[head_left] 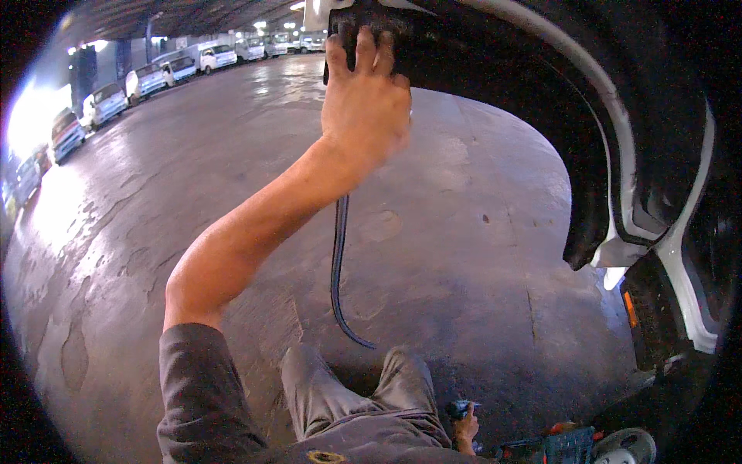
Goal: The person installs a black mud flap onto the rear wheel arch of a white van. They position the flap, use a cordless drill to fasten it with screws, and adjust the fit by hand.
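My left hand [367,97] is raised at the top, with its fingers apart and hooked over the near end of a black curved arch panel [471,58] on a white vehicle body. Its thumb is mostly hidden. Below that forearm hangs a thin black strip [337,271], whose lower end curls to the right near my knees; its upper end is out of sight behind my arm. Low down beside my right thigh, my right hand [466,428] is closed round a small blue and black power drill [459,407], partly shown and pointing inward.
White vehicle framework [618,124] curves along the right side, with an orange reflector [630,309] low on it. A teal tool case [568,445] and a round grey wheel-like part [626,446] lie at the lower right. Several parked trucks [174,68] line the far left.
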### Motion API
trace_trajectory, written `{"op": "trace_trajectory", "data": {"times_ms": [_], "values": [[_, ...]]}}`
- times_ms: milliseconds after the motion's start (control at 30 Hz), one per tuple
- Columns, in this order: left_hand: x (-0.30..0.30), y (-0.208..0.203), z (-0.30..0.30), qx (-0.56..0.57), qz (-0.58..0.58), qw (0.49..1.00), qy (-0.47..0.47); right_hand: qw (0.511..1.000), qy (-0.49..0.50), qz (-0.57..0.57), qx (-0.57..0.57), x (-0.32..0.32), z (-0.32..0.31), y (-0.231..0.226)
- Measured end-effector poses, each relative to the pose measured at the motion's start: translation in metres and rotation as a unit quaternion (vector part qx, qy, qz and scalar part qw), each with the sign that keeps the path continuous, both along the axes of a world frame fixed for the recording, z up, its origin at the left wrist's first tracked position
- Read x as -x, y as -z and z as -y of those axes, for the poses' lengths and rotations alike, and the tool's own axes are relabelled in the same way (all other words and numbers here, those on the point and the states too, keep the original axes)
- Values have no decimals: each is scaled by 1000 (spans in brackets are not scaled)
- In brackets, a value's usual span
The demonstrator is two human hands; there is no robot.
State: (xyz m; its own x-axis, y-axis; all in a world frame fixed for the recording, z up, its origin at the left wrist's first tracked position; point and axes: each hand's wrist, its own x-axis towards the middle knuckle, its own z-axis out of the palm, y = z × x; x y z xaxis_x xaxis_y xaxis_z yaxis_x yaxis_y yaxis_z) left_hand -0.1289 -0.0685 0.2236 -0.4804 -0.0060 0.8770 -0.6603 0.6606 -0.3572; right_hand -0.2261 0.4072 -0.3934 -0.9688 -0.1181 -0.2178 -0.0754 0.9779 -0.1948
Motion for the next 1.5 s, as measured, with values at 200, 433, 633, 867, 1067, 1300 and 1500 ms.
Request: {"op": "trace_trajectory", "data": {"times_ms": [200,433,633,867,1067,1300,1500], "values": [[-16,29,-4,-7,-60,988,142,999,4,32,-41,-1,-8,57],[-59,62,33,-420,-302,807,285,999,-52,2,-7,-8,-14,94],[-45,83,37,-603,-104,727,311,994,-31,107,-4,16,21,36],[-5,82,1,-599,-113,627,486,816,-273,-193,470,80,228,-241],[21,56,-35,-609,-135,488,611,603,-399,-341,601,40,324,-464],[-14,21,-14,-295,-167,877,340,594,-353,-514,507,57,314,-524],[-41,-26,41,63,-193,952,230,547,-369,-610,438,93,303,-564]]}}
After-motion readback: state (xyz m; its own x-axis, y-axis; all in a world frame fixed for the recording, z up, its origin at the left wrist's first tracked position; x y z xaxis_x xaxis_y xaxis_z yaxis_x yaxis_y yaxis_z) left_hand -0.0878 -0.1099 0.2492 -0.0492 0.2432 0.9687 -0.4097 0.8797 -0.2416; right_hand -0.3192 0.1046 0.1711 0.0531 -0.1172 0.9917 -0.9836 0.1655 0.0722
